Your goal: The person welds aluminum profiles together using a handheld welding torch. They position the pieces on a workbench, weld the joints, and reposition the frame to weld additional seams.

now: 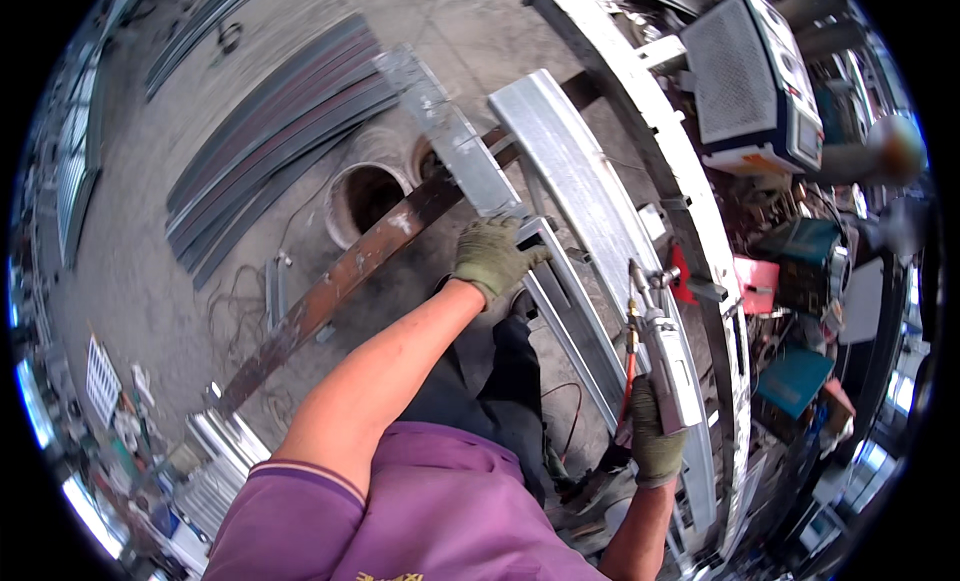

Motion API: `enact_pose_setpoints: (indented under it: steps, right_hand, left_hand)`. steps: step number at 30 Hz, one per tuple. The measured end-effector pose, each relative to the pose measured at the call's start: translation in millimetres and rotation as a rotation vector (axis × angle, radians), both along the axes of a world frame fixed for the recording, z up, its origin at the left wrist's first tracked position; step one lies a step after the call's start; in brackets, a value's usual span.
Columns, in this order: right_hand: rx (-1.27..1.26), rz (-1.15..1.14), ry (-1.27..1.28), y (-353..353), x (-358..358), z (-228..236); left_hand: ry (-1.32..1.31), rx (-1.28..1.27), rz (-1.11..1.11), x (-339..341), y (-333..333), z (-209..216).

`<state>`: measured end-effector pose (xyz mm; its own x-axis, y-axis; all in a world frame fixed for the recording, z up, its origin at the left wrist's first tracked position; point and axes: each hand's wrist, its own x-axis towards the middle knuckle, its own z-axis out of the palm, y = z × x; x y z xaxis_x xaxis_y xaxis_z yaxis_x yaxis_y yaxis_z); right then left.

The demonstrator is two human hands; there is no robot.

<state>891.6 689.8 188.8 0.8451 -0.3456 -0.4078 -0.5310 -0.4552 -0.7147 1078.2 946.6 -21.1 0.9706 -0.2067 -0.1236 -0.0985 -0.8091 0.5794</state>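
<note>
My left hand [490, 261], in an olive green glove, lies over the end of a galvanized steel channel [575, 321]. Its fingers bend over the metal and the thumb reaches across to the right. Just beyond those fingers, a flat grey metal piece [455, 136] meets the channel. My right hand [657, 441], in a matching glove, is wrapped round a grey air tool [672, 366] at lower right. An orange hose [631, 366] runs alongside the tool, whose metal nose points away from me. Beneath it extends a wide galvanized profile [580, 181].
A rusty beam [350, 271] crosses under the work. Behind it stands a round pipe-like vessel [345, 201]. Grey metal strips [280, 131] lie on the floor at far left. To the right run a long white-topped rail [690, 181] and a machine box [745, 81].
</note>
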Motion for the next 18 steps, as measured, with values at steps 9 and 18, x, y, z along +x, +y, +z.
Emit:
enact_pose_setpoints:
  steps: [9, 18]
  right_hand:
    - [-0.007, 0.205, 0.05, -63, 11, 13]
    - [0.047, 0.393, 0.13, -123, 72, 59]
  left_hand:
    - [0.256, 0.032, 0.059, -2, -6, 25]
    - [0.074, -0.137, 0.3, -32, -19, 5]
